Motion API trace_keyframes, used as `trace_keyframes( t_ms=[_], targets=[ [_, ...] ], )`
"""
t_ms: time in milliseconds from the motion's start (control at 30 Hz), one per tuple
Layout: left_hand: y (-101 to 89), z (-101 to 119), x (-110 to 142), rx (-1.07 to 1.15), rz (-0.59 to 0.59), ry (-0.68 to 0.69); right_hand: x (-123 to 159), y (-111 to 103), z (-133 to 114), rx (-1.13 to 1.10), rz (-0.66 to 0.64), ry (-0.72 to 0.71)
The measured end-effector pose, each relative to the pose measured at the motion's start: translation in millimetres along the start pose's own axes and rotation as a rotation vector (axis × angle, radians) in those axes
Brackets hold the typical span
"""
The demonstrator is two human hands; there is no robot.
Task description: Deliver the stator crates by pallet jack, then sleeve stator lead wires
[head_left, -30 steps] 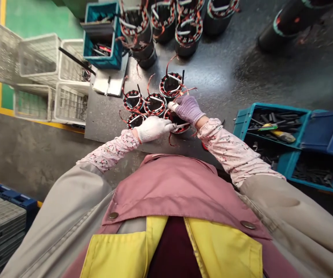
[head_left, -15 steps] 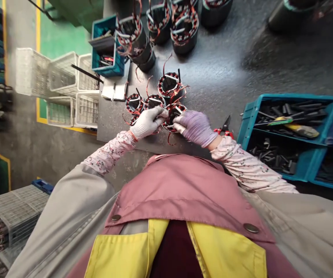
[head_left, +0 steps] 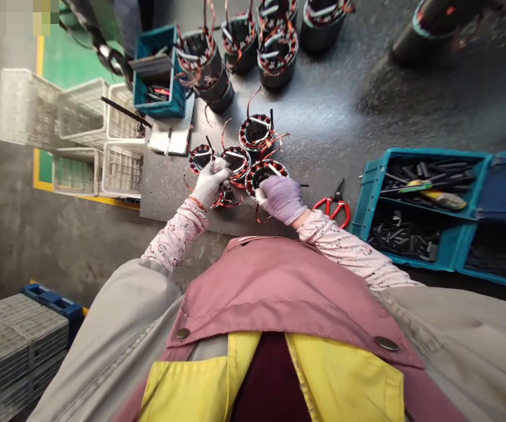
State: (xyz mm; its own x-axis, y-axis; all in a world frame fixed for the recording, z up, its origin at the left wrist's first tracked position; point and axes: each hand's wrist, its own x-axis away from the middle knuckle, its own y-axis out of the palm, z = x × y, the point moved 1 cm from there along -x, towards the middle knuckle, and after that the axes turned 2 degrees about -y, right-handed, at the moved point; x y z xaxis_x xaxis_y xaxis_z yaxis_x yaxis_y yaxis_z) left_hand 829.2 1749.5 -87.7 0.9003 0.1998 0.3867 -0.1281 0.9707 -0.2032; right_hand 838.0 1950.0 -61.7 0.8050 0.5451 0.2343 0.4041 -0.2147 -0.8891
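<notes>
Several motor stators with red and black windings and white ties stand on the dark table. My left hand (head_left: 212, 181), in a white glove, is closed above the gap between the left stator (head_left: 200, 158) and the middle stator (head_left: 240, 159); what its fingertips hold, if anything, is hidden. A purple glove with pale fingertips covers my right hand (head_left: 281, 199), closed at the near right rim of the front stator (head_left: 261, 171). Past its knuckles sticks out a thin black tube (head_left: 304, 185). Behind them stands another stator (head_left: 255, 133) with a loose wire and an upright black tube.
Red-handled cutters (head_left: 334, 205) lie right of my right hand. Beyond is a blue divided bin (head_left: 369, 193) of black tubes. Larger wound stators (head_left: 277, 70) line the back. A small blue bin (head_left: 160, 108), white notebook (head_left: 169, 140) and white baskets (head_left: 121, 167) are left.
My left hand has moved left, away from the front stator and the right hand. The right hand stays at that stator, and a black tube now shows beside it. The view has shifted slightly.
</notes>
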Motion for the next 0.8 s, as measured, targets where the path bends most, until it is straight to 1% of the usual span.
trace_keyframes(
  t_ms=[67, 100, 133, 167, 233, 267, 300, 333, 367, 400, 433, 500, 533, 600, 667, 733, 800],
  targets=[
    [-6.5, -9.8, 14.3, 0.049, 0.063, -0.059, 3.7, -9.6, 19.7, -0.053, 0.113, 0.109],
    [-7.5, -13.5, 26.9, 0.049, 0.079, -0.074, 6.0, -15.3, 29.4, -0.073, 0.174, 0.136],
    [-6.8, -16.3, 42.3, 0.026, 0.073, -0.086, 8.6, -20.5, 37.6, -0.084, 0.226, 0.123],
    [-4.4, -17.7, 59.5, -0.023, 0.047, -0.091, 11.4, -24.2, 43.7, -0.084, 0.258, 0.073],
    [4.9, -15.4, 92.3, -0.204, -0.064, -0.043, 17.4, -24.4, 48.4, -0.055, 0.253, -0.108],
    [11.4, -10.9, 104.4, -0.330, -0.129, 0.042, 20.2, -20.5, 47.8, -0.037, 0.221, -0.200],
    [18.7, -4.2, 111.5, -0.482, -0.197, 0.158, 22.5, -14.4, 46.0, -0.022, 0.182, -0.277],
    [26.3, 4.2, 112.8, -0.657, -0.258, 0.276, 24.3, -6.8, 44.0, -0.007, 0.147, -0.327],
    [33.6, 13.7, 108.2, -0.841, -0.307, 0.371, 25.5, 1.3, 42.2, 0.008, 0.124, -0.350],
    [40.3, 23.7, 98.4, -1.029, -0.353, 0.427, 26.2, 9.3, 41.0, 0.021, 0.112, -0.354],
    [46.1, 33.7, 84.9, -1.207, -0.410, 0.451, 26.6, 16.4, 40.4, 0.032, 0.113, -0.346],
    [55.0, 51.6, 54.5, -1.486, -0.596, 0.487, 26.8, 26.5, 40.3, 0.049, 0.126, -0.325],
    [58.5, 59.0, 40.8, -1.580, -0.691, 0.510, 26.8, 29.4, 40.1, 0.054, 0.131, -0.317],
    [64.4, 69.2, 21.5, -1.691, -0.844, 0.559, 26.2, 31.5, 38.6, 0.057, 0.136, -0.291],
    [69.5, 73.0, 12.9, -1.745, -0.918, 0.581, 25.3, 30.5, 35.4, 0.048, 0.139, -0.255],
    [72.7, 71.6, 10.9, -1.738, -0.915, 0.539, 24.4, 28.5, 31.8, 0.027, 0.136, -0.221],
    [73.0, 67.3, 10.6, -1.655, -0.881, 0.424, 24.0, 26.9, 29.2, 0.006, 0.125, -0.192]
  ],
)
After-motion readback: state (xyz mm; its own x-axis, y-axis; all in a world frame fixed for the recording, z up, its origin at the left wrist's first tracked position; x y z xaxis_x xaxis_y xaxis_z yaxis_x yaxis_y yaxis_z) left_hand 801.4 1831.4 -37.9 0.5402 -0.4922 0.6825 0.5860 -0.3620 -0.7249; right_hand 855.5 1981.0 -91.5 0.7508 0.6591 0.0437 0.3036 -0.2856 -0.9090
